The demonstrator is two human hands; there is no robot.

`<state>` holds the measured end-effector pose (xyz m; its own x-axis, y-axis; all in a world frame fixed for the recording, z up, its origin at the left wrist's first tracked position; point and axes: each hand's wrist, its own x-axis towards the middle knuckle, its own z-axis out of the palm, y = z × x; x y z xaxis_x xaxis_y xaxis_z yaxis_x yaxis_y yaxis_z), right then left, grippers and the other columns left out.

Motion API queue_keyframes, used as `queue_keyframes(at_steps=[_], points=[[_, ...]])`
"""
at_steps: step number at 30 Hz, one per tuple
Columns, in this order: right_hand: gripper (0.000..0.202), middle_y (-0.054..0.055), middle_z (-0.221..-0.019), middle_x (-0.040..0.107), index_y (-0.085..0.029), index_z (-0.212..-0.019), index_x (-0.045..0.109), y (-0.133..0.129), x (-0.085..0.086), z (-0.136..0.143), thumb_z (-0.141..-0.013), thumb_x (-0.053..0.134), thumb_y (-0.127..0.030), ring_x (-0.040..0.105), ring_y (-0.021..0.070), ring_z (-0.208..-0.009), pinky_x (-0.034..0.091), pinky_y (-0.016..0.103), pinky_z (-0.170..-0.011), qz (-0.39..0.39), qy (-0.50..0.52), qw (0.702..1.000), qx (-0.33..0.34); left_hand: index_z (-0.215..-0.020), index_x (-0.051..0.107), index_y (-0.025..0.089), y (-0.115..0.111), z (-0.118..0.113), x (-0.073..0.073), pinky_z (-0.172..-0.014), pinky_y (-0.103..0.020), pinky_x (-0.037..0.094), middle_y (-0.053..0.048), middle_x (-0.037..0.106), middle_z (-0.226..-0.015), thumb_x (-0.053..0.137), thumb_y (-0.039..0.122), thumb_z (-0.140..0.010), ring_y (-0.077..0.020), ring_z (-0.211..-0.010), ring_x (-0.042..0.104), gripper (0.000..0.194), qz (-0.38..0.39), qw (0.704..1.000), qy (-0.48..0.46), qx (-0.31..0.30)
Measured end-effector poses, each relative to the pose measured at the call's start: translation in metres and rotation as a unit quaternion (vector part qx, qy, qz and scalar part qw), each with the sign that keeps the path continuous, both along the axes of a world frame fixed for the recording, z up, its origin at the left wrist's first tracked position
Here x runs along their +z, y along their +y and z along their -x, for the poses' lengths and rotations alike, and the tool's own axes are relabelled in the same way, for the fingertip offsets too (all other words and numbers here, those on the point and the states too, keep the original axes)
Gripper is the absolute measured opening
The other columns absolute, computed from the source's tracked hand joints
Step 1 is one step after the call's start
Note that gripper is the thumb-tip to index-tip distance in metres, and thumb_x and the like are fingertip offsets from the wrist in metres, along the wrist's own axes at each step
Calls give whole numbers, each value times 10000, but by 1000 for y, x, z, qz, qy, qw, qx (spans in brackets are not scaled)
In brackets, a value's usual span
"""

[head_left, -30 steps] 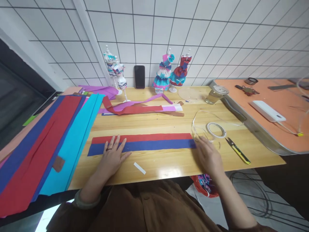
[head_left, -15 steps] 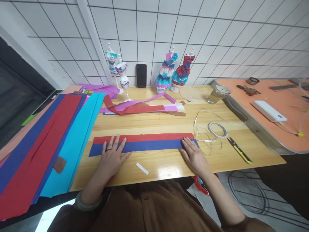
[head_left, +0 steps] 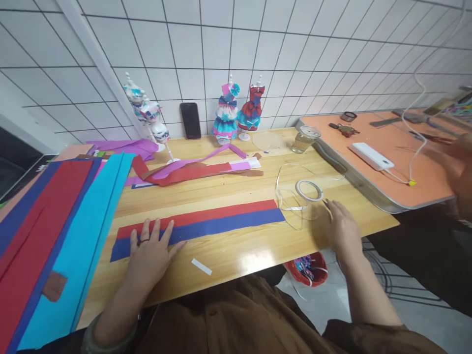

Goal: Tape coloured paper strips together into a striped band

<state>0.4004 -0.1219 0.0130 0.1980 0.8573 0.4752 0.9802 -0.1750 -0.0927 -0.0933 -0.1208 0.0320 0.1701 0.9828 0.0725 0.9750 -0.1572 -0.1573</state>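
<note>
My left hand [head_left: 151, 253] lies with fingers spread on the left end of a blue strip [head_left: 221, 225], which has a red strip [head_left: 217, 211] along its far side. My right hand [head_left: 342, 226] is at the table's right, over the place of the thread snips, whose dark tips show beside its fingers. Its fingers are partly hidden and blurred, so its grip is unclear. A roll of white tape [head_left: 309, 191] lies just left of that hand. Near the front edge is a small white piece [head_left: 201, 266].
Red, blue and turquoise sheets [head_left: 99, 231] cover the left side. Behind lie purple and red strips [head_left: 191, 173], a phone [head_left: 191, 121], small dressed forms [head_left: 225, 115] and a glass jar [head_left: 305, 140]. Another person's hand [head_left: 462, 167] is at the orange table [head_left: 431, 189].
My right hand has left the strips' right end and moved right to the snips. My left hand stays on the strips. The view has turned to the right.
</note>
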Motion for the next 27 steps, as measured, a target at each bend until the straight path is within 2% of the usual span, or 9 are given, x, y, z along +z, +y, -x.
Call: queue_keyframes(at_steps=[2,4,6,9,11,15,18,22,27], points=[[425,241,-1158,576,6,-1165,541,0,-6,-23,-860,389,-249,513,303,-1132,409,435,-946,29,-34,998,-34,-1263,512,129,7,-15,11,-1011,-594,192,-217,439,-1336,434,543,-819,-415,-1296,273,612,1,1000,9,-7],[404,229,-1087,612,6,-1158,541,-1,-11,-35,-857,371,-203,570,285,-1041,443,405,-897,60,-50,996,-37,-1239,529,118,15,-35,23,-1003,-581,225,-212,447,-1329,437,531,-826,-410,-1273,315,591,7,999,7,-33],[383,199,-1032,638,-29,-1150,554,-2,-15,-39,-855,355,-170,602,262,-954,469,378,-838,87,-57,994,-35,-1229,528,116,26,-62,34,-1008,-533,263,-196,462,-1319,463,503,-828,-381,-1248,361,561,21,997,-5,-77],[383,193,-1024,642,-60,-1146,572,-5,-15,-42,-857,347,-171,597,268,-924,472,370,-779,103,-56,991,-59,-1192,535,128,40,-107,44,-986,-416,341,-161,494,-1286,500,450,-831,-302,-1178,442,485,51,984,-53,-164],[390,185,-1015,647,-83,-1142,585,-7,-13,-44,-865,336,-195,594,276,-917,468,372,-747,92,-32,992,-84,-1114,572,147,49,-136,46,-928,-371,392,-129,575,-1148,523,411,-828,-263,-1083,497,392,81,969,-90,-213],[390,150,-999,659,-130,-1121,604,-16,-7,-42,-876,342,-282,606,263,-890,462,369,-735,10,85,991,-99,-1027,596,163,63,-188,37,-852,-322,422,-89,599,-941,502,270,-853,-218,-961,519,224,98,940,-144,-294],[376,123,-964,661,-147,-1101,604,-25,0,-24,-868,386,-347,613,239,-859,466,353,-744,-17,191,981,-42,-1045,577,179,73,-218,26,-808,-311,426,-79,579,-911,417,176,-879,-206,-926,513,231,81,913,-144,-372],[342,111,-957,650,-165,-1065,606,-38,9,14,-873,409,-367,607,227,-866,467,343,-754,32,283,957,51,-1137,524,207,88,-249,14,-767,-290,426,-65,565,-934,372,95,-866,-195,-909,520,330,76,887,-140,-433],[310,100,-1001,654,-175,-1037,599,-49,16,53,-899,389,-357,594,217,-934,453,338,-809,104,327,933,112,-995,577,200,102,-273,5,-680,-276,421,-63,570,-907,381,138,-868,-193,-828,550,241,89,893,-113,-427]])
